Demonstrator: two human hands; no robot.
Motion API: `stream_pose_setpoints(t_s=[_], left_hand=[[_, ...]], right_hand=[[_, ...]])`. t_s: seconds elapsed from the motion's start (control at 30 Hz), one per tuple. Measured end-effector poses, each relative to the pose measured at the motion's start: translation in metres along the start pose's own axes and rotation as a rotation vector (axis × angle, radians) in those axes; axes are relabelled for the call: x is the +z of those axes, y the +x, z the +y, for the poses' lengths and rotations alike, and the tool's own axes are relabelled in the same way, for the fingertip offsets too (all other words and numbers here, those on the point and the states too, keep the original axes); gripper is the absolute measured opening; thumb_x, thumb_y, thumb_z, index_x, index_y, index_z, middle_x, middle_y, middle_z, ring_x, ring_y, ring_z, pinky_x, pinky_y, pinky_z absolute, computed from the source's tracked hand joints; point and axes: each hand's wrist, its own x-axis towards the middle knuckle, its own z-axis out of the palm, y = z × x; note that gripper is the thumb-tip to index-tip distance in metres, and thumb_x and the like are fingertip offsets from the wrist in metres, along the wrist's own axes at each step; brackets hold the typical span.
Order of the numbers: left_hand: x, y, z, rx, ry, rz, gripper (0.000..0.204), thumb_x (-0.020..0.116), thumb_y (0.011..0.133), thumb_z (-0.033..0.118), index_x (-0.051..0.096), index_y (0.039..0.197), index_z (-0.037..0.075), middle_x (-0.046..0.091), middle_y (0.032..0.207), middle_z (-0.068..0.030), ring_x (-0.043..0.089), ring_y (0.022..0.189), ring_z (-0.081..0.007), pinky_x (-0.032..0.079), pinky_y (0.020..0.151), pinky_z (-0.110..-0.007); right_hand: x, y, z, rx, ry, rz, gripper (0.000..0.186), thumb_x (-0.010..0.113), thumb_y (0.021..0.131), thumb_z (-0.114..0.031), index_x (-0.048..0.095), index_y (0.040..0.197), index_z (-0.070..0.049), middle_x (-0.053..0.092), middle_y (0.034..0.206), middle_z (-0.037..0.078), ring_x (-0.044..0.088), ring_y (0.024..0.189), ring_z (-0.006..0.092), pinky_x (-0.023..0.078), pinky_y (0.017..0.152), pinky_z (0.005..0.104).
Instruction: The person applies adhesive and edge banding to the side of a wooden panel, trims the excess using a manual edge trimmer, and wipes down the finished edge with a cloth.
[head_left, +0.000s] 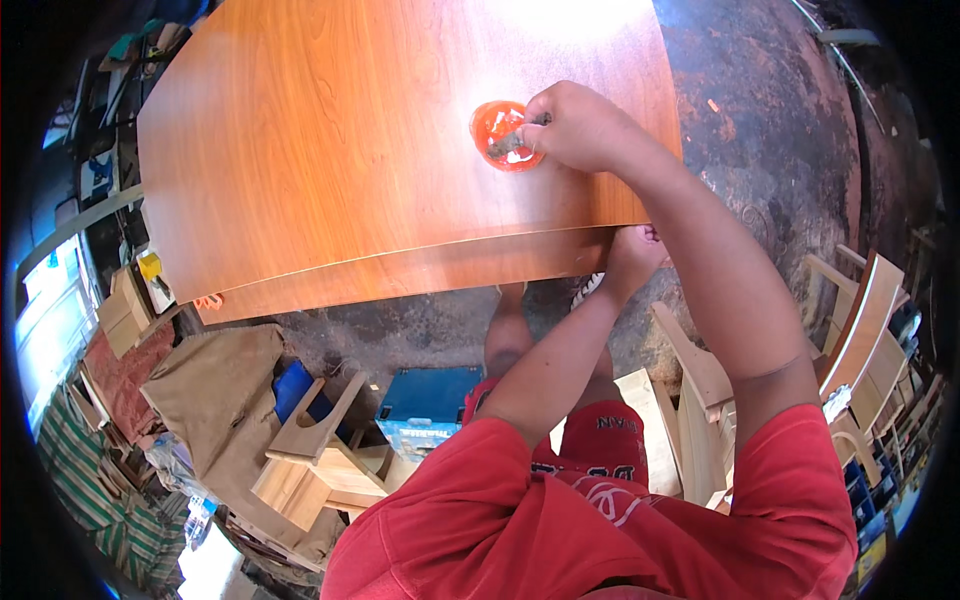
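A round orange bowl (480, 130) stands on the glossy wood-veneer tabletop (360, 130), toward its right side. Over the bowl's right rim reaches my right hand (580, 125), its fingers pinched on a crumpled grey-brown wad that looks like a rag (505, 147). Part of the wad hangs down into the bowl. My left hand (635, 258) is lower, close against the table's near edge at the right. Its fingers are curled, and whatever they may hold is hidden.
Below the table lies a dark stained floor (760, 150). A blue box (430, 395) sits near my legs. Wooden chair parts (325, 470) are at the left, curved wooden pieces (860, 320) at the right. A brown cloth (215, 390) covers something at the left.
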Motion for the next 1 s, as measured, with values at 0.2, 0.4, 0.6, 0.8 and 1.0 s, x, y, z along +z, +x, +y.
stream_pose_setpoints(t_s=[0.2,0.4,0.6,0.8,1.0], left_hand=[[0.0,-0.001,-0.002,0.029,-0.046,-0.019,0.011,0.063,0.082,0.004,0.061,0.091,-0.003,0.062,0.08,-0.0032,0.055,0.066,-0.0067,0.043,0.055,-0.022],[-0.005,0.003,-0.009,-0.222,-0.006,-0.011,0.016,0.062,0.083,0.013,0.062,0.089,-0.002,0.063,0.078,-0.0028,0.057,0.065,-0.007,0.044,0.057,-0.022],[0.004,0.005,0.003,-0.415,0.262,0.056,0.018,0.062,0.083,0.018,0.064,0.082,0.0,0.063,0.069,-0.0032,0.056,0.058,-0.0076,0.044,0.052,-0.022],[-0.002,0.003,-0.011,-0.455,0.133,0.087,0.012,0.065,0.082,0.013,0.065,0.081,0.001,0.065,0.073,-0.0055,0.061,0.061,-0.0109,0.05,0.055,-0.024],[-0.002,0.003,-0.013,-0.315,0.185,0.079,0.011,0.06,0.088,0.01,0.064,0.086,0.0,0.066,0.075,-0.008,0.063,0.063,-0.0121,0.052,0.058,-0.023]], right_hand=[[-0.009,-0.006,0.01,-0.034,0.153,0.044,0.027,0.064,0.08,-0.024,0.067,0.089,0.002,0.063,0.072,0.012,0.058,0.064,0.0212,0.047,0.063,0.0333],[-0.015,-0.03,0.034,0.093,0.639,-0.052,0.018,0.059,0.087,-0.021,0.065,0.088,-0.004,0.05,0.064,-0.004,0.043,0.055,0.0052,0.033,0.048,0.0207],[-0.016,-0.056,0.055,0.083,1.098,-0.258,0.016,0.057,0.091,-0.019,0.062,0.097,-0.005,0.052,0.067,-0.004,0.043,0.058,0.0025,0.035,0.051,0.0173],[-0.02,-0.099,0.076,-0.013,1.209,-0.135,0.016,0.051,0.093,-0.013,0.059,0.103,-0.004,0.055,0.074,-0.004,0.047,0.063,0.0028,0.037,0.054,0.0171],[-0.016,-0.175,0.16,0.215,1.2,0.188,0.024,0.058,0.09,-0.019,0.059,0.11,-0.007,0.054,0.078,-0.006,0.047,0.065,0.0033,0.035,0.055,0.019]])
